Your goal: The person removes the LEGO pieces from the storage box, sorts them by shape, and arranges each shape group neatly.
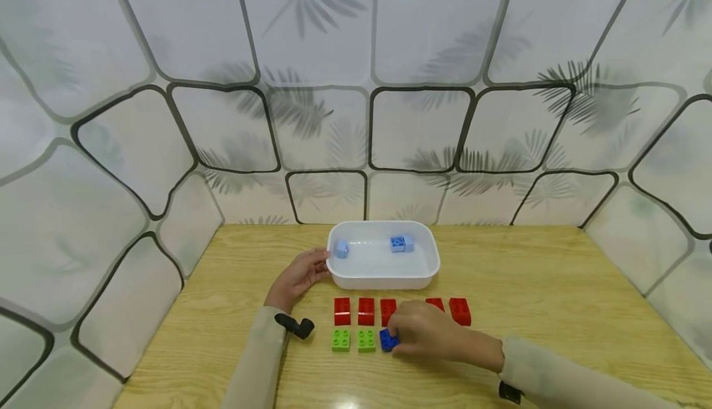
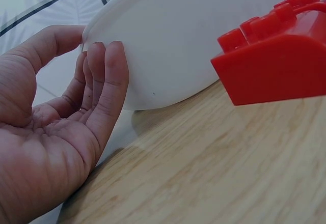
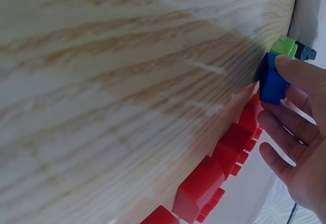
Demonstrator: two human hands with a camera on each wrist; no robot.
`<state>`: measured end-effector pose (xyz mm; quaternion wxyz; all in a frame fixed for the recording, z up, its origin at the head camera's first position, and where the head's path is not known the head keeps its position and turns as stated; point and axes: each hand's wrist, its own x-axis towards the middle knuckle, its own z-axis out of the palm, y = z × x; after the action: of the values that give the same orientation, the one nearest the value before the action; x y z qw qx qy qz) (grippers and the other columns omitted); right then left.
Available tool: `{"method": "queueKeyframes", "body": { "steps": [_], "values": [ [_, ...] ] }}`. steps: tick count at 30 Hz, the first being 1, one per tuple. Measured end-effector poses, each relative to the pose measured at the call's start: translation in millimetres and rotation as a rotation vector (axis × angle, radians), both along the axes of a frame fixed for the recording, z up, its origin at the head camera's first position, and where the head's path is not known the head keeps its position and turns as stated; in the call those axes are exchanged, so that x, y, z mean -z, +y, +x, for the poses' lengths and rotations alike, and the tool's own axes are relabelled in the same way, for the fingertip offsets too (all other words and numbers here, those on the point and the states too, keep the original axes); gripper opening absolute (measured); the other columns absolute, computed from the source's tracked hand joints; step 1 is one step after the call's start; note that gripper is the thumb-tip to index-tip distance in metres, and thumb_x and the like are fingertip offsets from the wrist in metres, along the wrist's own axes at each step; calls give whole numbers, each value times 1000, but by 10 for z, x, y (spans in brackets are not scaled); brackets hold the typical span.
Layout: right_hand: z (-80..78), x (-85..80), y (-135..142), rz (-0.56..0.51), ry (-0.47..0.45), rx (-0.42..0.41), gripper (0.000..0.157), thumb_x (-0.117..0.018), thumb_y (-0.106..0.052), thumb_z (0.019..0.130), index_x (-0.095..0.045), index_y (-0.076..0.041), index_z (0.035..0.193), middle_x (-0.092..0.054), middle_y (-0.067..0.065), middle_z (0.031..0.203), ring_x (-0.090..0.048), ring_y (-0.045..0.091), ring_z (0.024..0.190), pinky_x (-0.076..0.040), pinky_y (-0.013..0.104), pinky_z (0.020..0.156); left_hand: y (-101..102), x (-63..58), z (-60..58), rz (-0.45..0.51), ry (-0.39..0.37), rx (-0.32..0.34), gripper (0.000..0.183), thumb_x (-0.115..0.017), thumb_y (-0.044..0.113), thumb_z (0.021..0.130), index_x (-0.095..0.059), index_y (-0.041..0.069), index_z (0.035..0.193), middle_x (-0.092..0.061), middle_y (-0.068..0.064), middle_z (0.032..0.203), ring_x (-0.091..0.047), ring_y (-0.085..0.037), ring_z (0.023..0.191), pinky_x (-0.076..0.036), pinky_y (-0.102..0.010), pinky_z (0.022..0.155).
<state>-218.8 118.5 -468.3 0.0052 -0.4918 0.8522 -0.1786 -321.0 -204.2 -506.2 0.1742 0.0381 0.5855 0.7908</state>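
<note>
- L sleeve (image 1: 256,356): behind L hand, forearm running fwd and a bit inward, so the hand meets the tub's near-side end w/o crossing the bricks.
- L hand (image 1: 302,275): narrow grip on tub's L end; thumb up at the rim, fingers bent along the outer wall below it, palm turned inward. Prob. there to steady the tub; grip looks light.
- Tub (image 1: 384,283): just R of L hand, ahead of R hand, upright on the table (image 1: 500,285). Open top faces up, so contents are easy to get at.
- Pale bricks (image 1: 397,244): inside tub; one at the end by L hand, others together farther R, ahead of R hand. Look loosely dropped, not lined up.
- Green bricks (image 1: 341,340): btwn the hands, side by side w/ a gap, studs up; spacing seems deliberate, each under a red one.
- Red bricks (image 1: 366,312): row btwn tub and greens, running from near L hand to past R hand's knuckles; five show, R hand covers part of the row. Even line suggests a ref. for the nearer row.
- Blue brick (image 1: 388,340): in R hand's fingertips, next after greens, in line w/ them. Can't tell if it's fully down on the table; fingers hide its base.
- R hand (image 1: 425,328): thumb + index pinch blue brick, other fingers loosely bent, back of hand up. Pinch by the sides prob. gives finer placing.
- R sleeve (image 1: 556,375): behind and R of R hand, forearm coming in slantwise, low over table.
</note>
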Motion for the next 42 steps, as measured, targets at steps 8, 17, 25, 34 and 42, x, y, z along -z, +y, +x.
{"method": "queueKeyframes", "body": {
  "steps": [8,17,25,34,42],
  "values": [
    [23,35,27,13,71,-28,19,-82,-31,86,-70,-19,95,-67,-11,93,-56,0,87,-53,24,86,12,-7,2,-1,3,0,40,-49,13,108,-43,-12,139,-67,1,97,-64,-5,85,-58,-20,78],
    [22,34,15,-12,91,-42,19,-82,-31,87,-70,-18,95,-68,-11,92,-55,0,85,-53,23,85,-6,4,5,-2,4,1,41,-49,14,108,-42,-12,140,-66,0,99,-64,-6,86,-58,-20,79],
    [28,21,-2,-1,67,-17,21,-79,-36,90,-73,-19,101,-71,-10,99,-63,3,94,-56,31,94,-9,-7,22,-1,10,6,40,-51,16,107,-45,-10,137,-67,0,100,-64,-7,88,-59,-20,81],
    [-9,-60,-34,-36,20,5,22,-78,-34,91,-73,-18,105,-73,-7,101,-65,7,92,-56,24,85,-13,0,15,-6,30,13,40,-52,17,107,-47,-10,136,-67,0,101,-64,-7,89,-59,-21,81],
    [-164,-238,-63,-140,97,14,26,-82,-28,87,-73,-13,106,-73,-2,98,-62,11,85,-55,23,79,-12,24,0,-22,21,8,38,-51,17,108,-48,-9,136,-66,1,99,-63,-6,87,-58,-20,79]
  ]
}}
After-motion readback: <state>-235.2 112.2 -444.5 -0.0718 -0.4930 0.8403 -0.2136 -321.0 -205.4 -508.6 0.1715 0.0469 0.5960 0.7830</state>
